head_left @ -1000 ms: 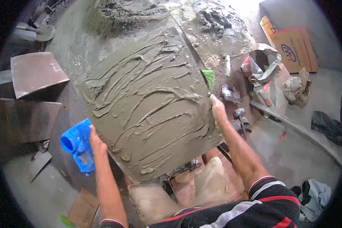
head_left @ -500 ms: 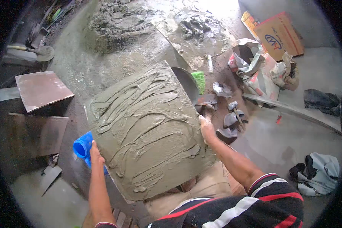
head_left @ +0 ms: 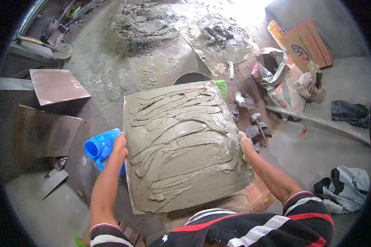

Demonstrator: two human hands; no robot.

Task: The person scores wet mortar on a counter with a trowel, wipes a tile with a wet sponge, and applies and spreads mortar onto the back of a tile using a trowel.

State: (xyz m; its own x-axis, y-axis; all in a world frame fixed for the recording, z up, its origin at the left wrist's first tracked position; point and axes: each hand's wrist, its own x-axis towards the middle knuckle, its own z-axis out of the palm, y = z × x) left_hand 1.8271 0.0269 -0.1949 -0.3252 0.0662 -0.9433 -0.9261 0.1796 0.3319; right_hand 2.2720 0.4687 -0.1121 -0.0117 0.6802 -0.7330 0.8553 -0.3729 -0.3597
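A large square tile (head_left: 185, 148) coated with wet grey mortar in curved ridges is in front of me. My left hand (head_left: 120, 146) grips its left edge, fingers partly hidden underneath. On the opposite edge, my right hand (head_left: 246, 144) is closed in the same way. Beside and beyond my left hand lies a blue plastic jug (head_left: 107, 142), its open mouth pointing left. Past my right hand, a mallet (head_left: 259, 128) rests among small items on the floor. The tile covers part of a dark round basin (head_left: 191, 77) and a green brush-like thing (head_left: 221, 88).
Mortar heaps (head_left: 148, 29) spread over the floor ahead. At left are a brownish tile (head_left: 58, 86) and a shovel (head_left: 61, 50). On the right stand a cardboard box (head_left: 307, 43), torn bags (head_left: 290, 88), a long bar (head_left: 317, 123) and a crumpled cloth (head_left: 350, 185).
The coated tile has turned clockwise and shifted right, now squarer to my body. My left hand has moved up and right, my right hand right and slightly down, both still gripping it.
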